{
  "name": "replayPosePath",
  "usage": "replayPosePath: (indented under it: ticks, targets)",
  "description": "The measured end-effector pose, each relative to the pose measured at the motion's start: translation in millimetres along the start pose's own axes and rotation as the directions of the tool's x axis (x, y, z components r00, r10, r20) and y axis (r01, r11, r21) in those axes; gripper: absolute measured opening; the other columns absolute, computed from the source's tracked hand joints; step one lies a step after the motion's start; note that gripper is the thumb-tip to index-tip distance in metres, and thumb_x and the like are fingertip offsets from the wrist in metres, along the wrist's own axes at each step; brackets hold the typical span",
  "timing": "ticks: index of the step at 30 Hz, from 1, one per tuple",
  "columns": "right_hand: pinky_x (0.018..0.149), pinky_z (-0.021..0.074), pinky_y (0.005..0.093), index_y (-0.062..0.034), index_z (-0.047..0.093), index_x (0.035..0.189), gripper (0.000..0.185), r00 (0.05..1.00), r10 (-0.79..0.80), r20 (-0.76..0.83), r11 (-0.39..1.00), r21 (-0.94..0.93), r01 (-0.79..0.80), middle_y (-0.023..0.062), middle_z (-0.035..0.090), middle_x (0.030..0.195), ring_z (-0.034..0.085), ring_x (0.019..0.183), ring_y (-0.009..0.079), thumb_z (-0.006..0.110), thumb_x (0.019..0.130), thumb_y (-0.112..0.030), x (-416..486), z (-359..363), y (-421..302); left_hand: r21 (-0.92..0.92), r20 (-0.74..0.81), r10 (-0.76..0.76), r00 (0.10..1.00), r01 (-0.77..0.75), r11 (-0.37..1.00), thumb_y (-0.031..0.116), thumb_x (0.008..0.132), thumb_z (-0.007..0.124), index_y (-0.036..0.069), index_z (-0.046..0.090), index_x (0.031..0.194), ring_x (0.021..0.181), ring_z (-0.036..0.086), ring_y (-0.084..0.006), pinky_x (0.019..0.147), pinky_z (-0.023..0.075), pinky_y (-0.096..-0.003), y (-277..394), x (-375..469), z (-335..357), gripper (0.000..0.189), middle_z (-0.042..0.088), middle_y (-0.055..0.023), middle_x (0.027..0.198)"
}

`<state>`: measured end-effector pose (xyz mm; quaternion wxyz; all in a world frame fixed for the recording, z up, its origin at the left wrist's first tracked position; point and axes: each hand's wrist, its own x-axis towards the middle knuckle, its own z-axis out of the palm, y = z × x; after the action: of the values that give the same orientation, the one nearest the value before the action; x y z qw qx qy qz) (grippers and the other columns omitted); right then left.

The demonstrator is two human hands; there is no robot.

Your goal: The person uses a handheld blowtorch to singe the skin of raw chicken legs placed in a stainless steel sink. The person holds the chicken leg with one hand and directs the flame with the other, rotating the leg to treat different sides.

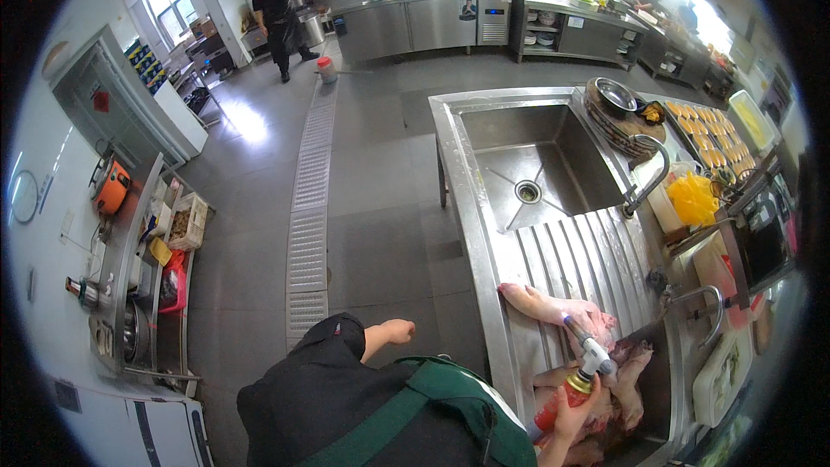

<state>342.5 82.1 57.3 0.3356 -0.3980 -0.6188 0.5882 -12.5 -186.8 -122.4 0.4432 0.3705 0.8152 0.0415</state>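
My right hand [570, 412] is wrapped around the red gas canister of a blowtorch [593, 357]. The torch's nozzle points up and left, with a faint bluish glow at its tip. Right by that tip, a pale pig's trotter [535, 303] lies across the ribbed steel drainboard [570, 253]. More trotters [632, 379] are heaped in the near sink basin [655, 395], partly hidden behind the torch and my hand. Away from the sink, over the floor, my left hand [392, 332] hangs with curled fingers and no object visible in it.
Beyond the drainboard is a second steel basin [538, 162] with a curved faucet [655, 162]. Another faucet [703, 311] overhangs the near basin. A steel shelf [139, 227] lines the left wall. A person [279, 13] stands far back near a red-lidded container [327, 70] on the floor.
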Motion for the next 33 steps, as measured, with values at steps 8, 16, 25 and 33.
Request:
replayPosePath:
  ticks: [8, 16, 25, 33]
  targets:
    - [0.088, 0.0440, 0.0320, -0.0105, 0.029, 0.139, 0.079, 0.997, -0.048, 0.054, 0.996, 0.079, 0.043, 0.0087, 0.043, 0.126, 0.051, 0.103, 0.0190, 0.071, 0.074, 0.000, 0, -1, 5, -0.001, -0.008, -0.013, 1.000, 0.013, 1.000, 0.018, 0.076, 0.056, 0.009, 0.060, 0.113, 0.103, 0.058, -0.0336, 0.086, 0.0458, -0.0431, -8, 8, 4, 0.038, 0.062, -0.0163, 0.109]
    - [0.091, 0.0446, 0.0344, -0.0090, 0.036, 0.134, 0.075, 0.995, -0.073, -0.063, 0.978, -0.201, 0.059, 0.0096, 0.054, 0.113, 0.056, 0.101, 0.0194, 0.075, 0.070, -0.005, 4, 13, -11, 0.028, -0.264, 0.206, 0.942, -0.206, 0.978, 0.014, 0.078, 0.056, 0.006, 0.063, 0.103, 0.092, 0.060, -0.0301, 0.080, 0.0484, -0.0393, 34, -18, -35, 0.027, 0.063, -0.0141, 0.100]
    - [0.088, 0.0451, 0.0342, -0.0103, 0.043, 0.130, 0.073, 1.000, -0.007, -0.020, 0.979, -0.203, 0.003, 0.0100, 0.058, 0.109, 0.057, 0.098, 0.0200, 0.079, 0.066, -0.018, -3, 26, -39, -0.167, -0.321, 0.500, 0.804, -0.568, 0.806, 0.007, 0.083, 0.058, 0.004, 0.059, 0.110, 0.082, 0.059, -0.0192, 0.075, 0.0485, -0.0307, 158, -38, -77, 0.027, 0.060, -0.0086, 0.090]
    - [0.084, 0.0490, 0.0305, -0.0101, 0.029, 0.138, 0.079, 0.989, 0.145, -0.013, 0.979, 0.149, -0.141, 0.0106, 0.054, 0.113, 0.058, 0.094, 0.0188, 0.070, 0.072, 0.005, -19, 16, -23, 0.005, -0.228, 0.495, 0.838, -0.507, 0.862, 0.008, 0.076, 0.058, 0.002, 0.065, 0.104, 0.093, 0.062, -0.0313, 0.086, 0.0482, -0.0411, 163, -42, -69, 0.029, 0.065, -0.0176, 0.100]
